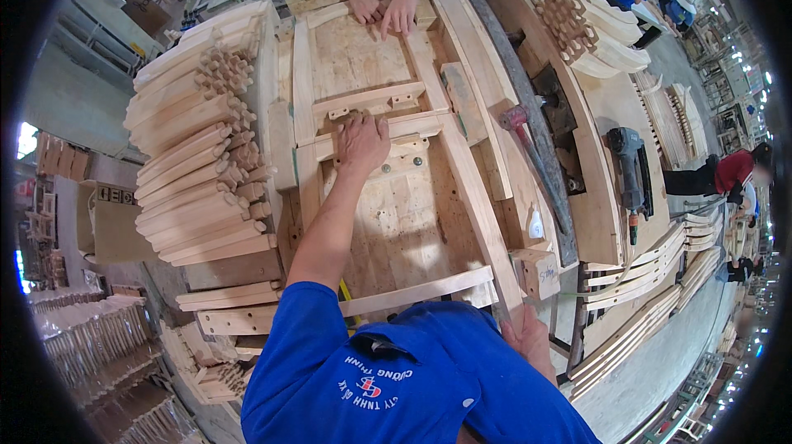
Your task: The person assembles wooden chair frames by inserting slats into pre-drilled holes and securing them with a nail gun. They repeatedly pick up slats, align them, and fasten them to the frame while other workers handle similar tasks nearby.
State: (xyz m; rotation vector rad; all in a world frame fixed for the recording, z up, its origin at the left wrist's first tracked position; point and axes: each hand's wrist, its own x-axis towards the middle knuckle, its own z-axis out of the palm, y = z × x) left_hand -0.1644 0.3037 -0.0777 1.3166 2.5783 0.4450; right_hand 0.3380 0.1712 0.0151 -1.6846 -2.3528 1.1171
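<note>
A pale wooden frame (469, 188) of long rails and crosspieces lies in a wooden work jig in front of me. My left hand (363, 145) reaches to its middle, fingers closed over a wooden crossbar (414, 126). Close to my body, my right hand (530, 337) grips the near end of the long right-hand wooden rail (487, 234); part of that hand is hidden behind the rail. A slightly curved near crosspiece (421, 291) spans the frame just before my blue shirt. At the far end, a co-worker's two hands (399, 14) meet over the frame's far panel.
Stacked wooden slats (186, 164) line the left side. A hammer (515, 121) with a reddish head lies on a dark metal bar at the right. Beyond it are a pneumatic nail gun (629, 172), curved wooden parts (643, 304) and other people. A cardboard box (111, 225) stands far left.
</note>
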